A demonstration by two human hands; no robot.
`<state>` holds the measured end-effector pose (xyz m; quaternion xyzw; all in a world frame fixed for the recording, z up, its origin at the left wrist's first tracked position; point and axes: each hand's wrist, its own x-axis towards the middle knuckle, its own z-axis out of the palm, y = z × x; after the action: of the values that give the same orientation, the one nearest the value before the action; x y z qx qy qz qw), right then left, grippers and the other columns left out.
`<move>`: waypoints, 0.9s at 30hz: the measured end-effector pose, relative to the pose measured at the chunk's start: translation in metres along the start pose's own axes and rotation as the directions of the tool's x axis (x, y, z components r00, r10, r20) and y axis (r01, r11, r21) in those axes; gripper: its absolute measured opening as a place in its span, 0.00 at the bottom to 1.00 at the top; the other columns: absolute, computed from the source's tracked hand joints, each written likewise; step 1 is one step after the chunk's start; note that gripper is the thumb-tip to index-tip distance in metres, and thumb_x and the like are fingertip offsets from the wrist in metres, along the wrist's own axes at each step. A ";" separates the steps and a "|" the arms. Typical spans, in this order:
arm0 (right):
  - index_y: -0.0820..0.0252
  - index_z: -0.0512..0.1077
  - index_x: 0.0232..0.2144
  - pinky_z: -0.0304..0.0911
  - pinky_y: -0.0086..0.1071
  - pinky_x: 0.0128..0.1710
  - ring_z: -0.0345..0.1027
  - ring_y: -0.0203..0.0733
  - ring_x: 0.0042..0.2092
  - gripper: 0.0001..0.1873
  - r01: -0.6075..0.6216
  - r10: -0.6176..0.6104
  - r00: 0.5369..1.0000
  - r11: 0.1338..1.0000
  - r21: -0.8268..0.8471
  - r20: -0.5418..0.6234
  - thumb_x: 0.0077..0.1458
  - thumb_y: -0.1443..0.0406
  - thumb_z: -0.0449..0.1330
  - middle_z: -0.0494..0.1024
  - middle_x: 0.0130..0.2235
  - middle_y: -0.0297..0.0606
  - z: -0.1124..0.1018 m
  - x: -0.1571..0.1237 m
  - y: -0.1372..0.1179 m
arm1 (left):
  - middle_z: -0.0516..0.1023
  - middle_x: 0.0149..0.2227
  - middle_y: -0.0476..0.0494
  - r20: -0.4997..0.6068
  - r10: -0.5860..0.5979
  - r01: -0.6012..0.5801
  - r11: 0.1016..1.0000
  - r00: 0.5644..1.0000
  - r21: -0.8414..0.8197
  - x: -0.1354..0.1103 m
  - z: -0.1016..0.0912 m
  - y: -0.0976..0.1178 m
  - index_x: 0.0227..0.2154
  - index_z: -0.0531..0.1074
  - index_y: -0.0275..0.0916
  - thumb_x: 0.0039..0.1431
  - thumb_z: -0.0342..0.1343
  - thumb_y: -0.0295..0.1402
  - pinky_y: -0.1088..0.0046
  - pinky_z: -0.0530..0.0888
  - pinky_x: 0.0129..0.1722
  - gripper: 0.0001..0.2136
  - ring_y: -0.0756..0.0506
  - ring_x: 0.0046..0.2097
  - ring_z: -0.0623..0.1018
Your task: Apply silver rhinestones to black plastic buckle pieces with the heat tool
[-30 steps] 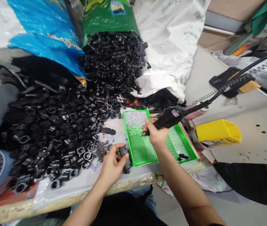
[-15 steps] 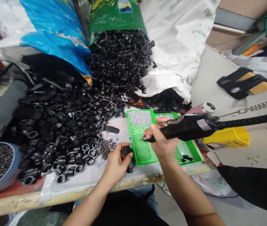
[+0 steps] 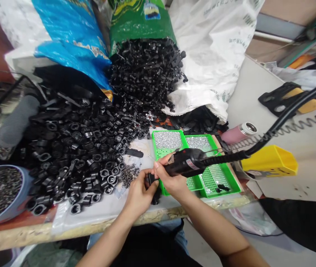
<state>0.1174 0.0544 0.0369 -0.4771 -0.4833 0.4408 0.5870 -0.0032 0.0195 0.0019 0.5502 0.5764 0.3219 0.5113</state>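
My left hand (image 3: 139, 191) is closed around a small black plastic part (image 3: 154, 189) at the front of the table. My right hand (image 3: 171, 181) grips a black electric screwdriver (image 3: 187, 163), its cable running off to the upper right. The tool's tip end is down at the black part beside my left fingers; the fingers hide the exact contact. Beneath the screwdriver lies a green tray (image 3: 184, 134), with small silvery pieces in its far sections and black pieces at its right front. A little pile of small dark pieces (image 3: 129, 174) lies left of my left hand.
Black plastic parts (image 3: 91, 137) heap up across the left and back. Behind them lean a green sack (image 3: 141, 27), a blue sack (image 3: 71, 33) and a white sack (image 3: 210, 48). A blue bucket (image 3: 25, 185) stands far left. A pink bottle (image 3: 238, 133) and yellow holder (image 3: 271, 161) are at right.
My right hand has brought the screwdriver left and down from over the green tray to the black part. My left hand still holds that part in nearly the same place.
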 end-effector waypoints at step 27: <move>0.45 0.70 0.57 0.70 0.48 0.52 0.70 0.50 0.49 0.28 0.731 -0.965 0.263 0.211 -0.649 -0.016 0.56 0.68 0.68 0.75 0.48 0.37 -0.037 0.036 -0.051 | 0.67 0.58 0.38 -0.112 0.021 -0.071 0.883 0.994 -0.465 -0.055 -0.098 -0.002 0.64 0.60 0.49 0.58 0.66 0.35 0.69 0.79 0.40 0.33 0.44 0.47 0.76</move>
<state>0.1618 0.0770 0.0902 -0.3362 -0.6242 -0.2371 0.6642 -0.1028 -0.0148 0.0394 0.4068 0.4943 0.4914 0.5905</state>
